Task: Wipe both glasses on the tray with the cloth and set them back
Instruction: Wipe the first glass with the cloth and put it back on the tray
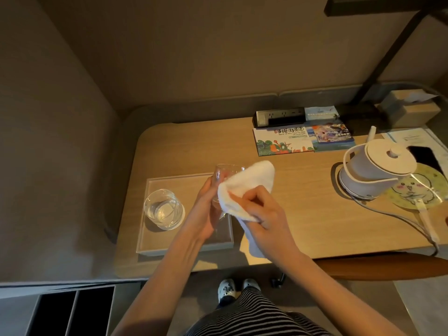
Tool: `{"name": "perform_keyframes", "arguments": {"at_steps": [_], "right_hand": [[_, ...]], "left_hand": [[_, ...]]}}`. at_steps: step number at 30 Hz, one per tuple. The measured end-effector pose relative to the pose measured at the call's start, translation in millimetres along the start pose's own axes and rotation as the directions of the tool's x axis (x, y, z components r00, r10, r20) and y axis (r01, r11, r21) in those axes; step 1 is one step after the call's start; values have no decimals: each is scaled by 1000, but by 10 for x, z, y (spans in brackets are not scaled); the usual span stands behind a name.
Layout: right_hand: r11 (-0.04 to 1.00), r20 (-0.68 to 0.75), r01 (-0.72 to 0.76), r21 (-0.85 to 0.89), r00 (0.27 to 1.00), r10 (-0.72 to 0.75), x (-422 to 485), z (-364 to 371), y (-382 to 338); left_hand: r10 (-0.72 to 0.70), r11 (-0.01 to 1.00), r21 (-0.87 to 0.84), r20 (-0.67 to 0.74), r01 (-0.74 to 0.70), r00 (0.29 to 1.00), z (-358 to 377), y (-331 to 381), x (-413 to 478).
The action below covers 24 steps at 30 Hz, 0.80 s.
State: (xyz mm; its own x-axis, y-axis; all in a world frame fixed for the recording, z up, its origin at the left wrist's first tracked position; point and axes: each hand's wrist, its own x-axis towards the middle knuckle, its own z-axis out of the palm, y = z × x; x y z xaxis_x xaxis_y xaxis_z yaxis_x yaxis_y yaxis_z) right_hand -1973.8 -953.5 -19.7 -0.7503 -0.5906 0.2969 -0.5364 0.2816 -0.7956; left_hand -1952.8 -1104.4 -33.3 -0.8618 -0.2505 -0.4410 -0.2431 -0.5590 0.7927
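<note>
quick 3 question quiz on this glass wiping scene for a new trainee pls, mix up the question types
1. True or false: the left hand holds the lifted glass off the tray.
2. Multiple choice: the white cloth is gripped by A) the right hand, B) the left hand, C) neither hand.
3. Short answer: how many glasses stand on the tray?

Key
1. True.
2. A; its fingers press the cloth against the lifted glass.
3. One, the second glass.
</note>
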Motion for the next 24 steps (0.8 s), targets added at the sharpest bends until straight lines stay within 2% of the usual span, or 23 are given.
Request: {"name": "perform_keyframes", "arguments": {"at_steps": [3, 5, 8, 10, 13, 15, 18, 20, 22, 24], "right_hand": [[989, -170, -122, 89, 976, 135, 242, -106, 20], [978, -193, -157, 141, 964, 182, 281, -141, 22], [992, -4, -106, 67, 994, 106, 78, -42, -43], [999, 58, -41, -7, 997, 41, 26, -7, -38], [991, -78, -130, 13, 988, 130, 320, -132, 3], [987, -116, -158, 38, 980, 162, 422, -194, 31], [996, 23, -41, -81, 999, 43, 284, -128, -25], [996, 102, 1, -86, 995, 8, 226, -96, -31], [999, 44, -51, -19, 998, 52, 353, -144, 10], [985, -12, -168, 39, 986, 169, 504, -215, 49]], "left_hand": [[-19, 996, -91, 23, 21, 1000, -29, -49, 23], [-26, 993, -115, 34, 30, 999, -19, -66, 17], [-54, 997, -60, 3, 54, 999, -4, -92, 57], [-72, 995, -64, 16, 73, 997, 7, -107, 75], [-48, 997, -62, 35, 50, 998, 14, -123, 86], [-43, 996, -71, 50, 47, 998, 20, -141, 90], [-50, 997, -55, 30, 51, 998, 33, -132, 120], [-62, 997, -44, 32, 63, 998, 51, -139, 130], [-13, 1000, 20, -36, 14, 999, 84, -135, 125], [23, 999, 30, -49, -21, 999, 96, -130, 131]]}}
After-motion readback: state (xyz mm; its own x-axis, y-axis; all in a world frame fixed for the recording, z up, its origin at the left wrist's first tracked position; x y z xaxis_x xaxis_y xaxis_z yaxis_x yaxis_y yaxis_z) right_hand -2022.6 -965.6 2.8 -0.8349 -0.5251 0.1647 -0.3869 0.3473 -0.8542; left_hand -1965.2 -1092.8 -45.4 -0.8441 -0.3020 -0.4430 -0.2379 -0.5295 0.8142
